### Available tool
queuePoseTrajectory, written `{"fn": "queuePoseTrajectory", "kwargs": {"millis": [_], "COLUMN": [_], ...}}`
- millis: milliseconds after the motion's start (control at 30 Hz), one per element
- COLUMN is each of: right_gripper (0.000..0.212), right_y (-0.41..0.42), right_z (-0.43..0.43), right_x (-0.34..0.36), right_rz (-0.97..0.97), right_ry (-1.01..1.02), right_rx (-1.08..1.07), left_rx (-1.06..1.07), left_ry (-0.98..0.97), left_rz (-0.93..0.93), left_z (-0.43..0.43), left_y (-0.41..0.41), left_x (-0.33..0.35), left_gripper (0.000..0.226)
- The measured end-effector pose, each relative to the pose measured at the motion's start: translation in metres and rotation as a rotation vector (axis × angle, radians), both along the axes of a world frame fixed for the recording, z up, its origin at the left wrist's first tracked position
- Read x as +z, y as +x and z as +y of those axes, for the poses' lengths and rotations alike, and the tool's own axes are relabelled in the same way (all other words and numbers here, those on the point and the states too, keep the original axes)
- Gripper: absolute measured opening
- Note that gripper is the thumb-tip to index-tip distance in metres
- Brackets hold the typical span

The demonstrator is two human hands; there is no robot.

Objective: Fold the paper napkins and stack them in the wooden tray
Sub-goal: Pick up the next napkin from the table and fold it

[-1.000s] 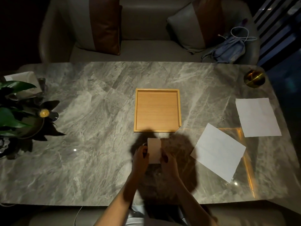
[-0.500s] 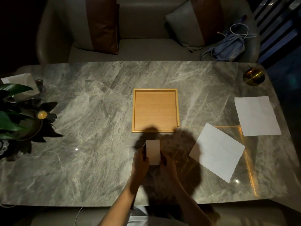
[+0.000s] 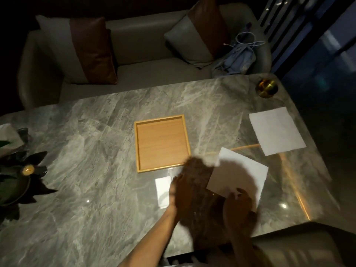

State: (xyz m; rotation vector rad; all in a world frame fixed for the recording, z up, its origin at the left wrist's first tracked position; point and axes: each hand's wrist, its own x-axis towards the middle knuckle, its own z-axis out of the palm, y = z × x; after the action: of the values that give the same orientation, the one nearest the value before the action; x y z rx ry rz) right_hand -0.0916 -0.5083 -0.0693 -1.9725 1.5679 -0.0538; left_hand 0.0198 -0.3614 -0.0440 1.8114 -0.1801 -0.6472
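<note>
Left hand (image 3: 183, 193): hovers low over the marble table (image 3: 86, 151). The hand is blurred. Its fingers appear close together, but whether they are straight or curled cannot be told. They hold nothing that can be seen.

Folded napkin (image 3: 162, 189): lies flat on the table, just left of the left fingers. Its right edge passes under the hand. It is outside the wooden tray (image 3: 136, 147).

Wooden tray: sits on the table just beyond the left fingers, apart from the folded napkin.

Right hand (image 3: 238, 209): rests at the near corner of an unfolded napkin (image 3: 242, 170). The fingertips (image 3: 238, 191) lie side by side on that corner's edge. Whether they pinch the paper or only press on it cannot be told, as the hand is in shadow.

Unfolded napkin: lies flat, turned at an angle, extending forward and right from the right fingertips. The shadow of the hands covers its left half.

Second unfolded napkin (image 3: 277, 130): lies flat, well beyond and right of the right fingers, apart from the first.

Other items:
- brass bowl (image 3: 266, 87) at the far right corner of the table
- potted plant (image 3: 11, 182) far left of the left fingers
- sofa (image 3: 154, 74) behind the table, with two cushions (image 3: 90, 51) and a blue bag (image 3: 237, 60)
</note>
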Motion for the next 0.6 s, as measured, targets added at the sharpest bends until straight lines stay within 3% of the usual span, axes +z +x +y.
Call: {"fn": "queuePoseTrajectory", "kwargs": {"millis": [33,100,167,333,400,533,600], "right_gripper": [0.033,0.046,0.053,0.031,0.026,0.015,0.021], "right_y": [-0.015,-0.039,-0.045,-0.051,-0.049,-0.046,-0.037], "right_z": [-0.021,-0.057,-0.072,-0.078,-0.077,-0.077,-0.081], "right_x": [-0.004,-0.003,-0.004,-0.009,-0.008,0.01,0.027], "right_rz": [0.134,0.309,0.272,0.222,0.154,0.159,0.15], "right_ry": [-0.066,-0.028,0.076,0.278,0.394,0.609,0.574], "right_rx": [-0.034,-0.108,-0.203,-0.039,-0.029,0.15,0.208], "left_rx": [-0.172,-0.158,-0.121,-0.219,-0.18,-0.088,-0.091], "left_ry": [0.247,0.574,0.683,0.967,0.918,0.433,0.256], "left_rz": [-0.045,-0.01,0.054,-0.015,0.103,0.34,0.479], "left_z": [-0.019,-0.055,-0.086,-0.13,-0.13,-0.106,-0.091], "left_y": [-0.001,-0.006,-0.016,-0.036,-0.029,-0.001,0.022], "left_x": [-0.001,-0.015,-0.016,-0.031,-0.028,0.004,0.039], "left_gripper": [0.033,0.036,0.043,0.038,0.038,0.023,0.046]}}
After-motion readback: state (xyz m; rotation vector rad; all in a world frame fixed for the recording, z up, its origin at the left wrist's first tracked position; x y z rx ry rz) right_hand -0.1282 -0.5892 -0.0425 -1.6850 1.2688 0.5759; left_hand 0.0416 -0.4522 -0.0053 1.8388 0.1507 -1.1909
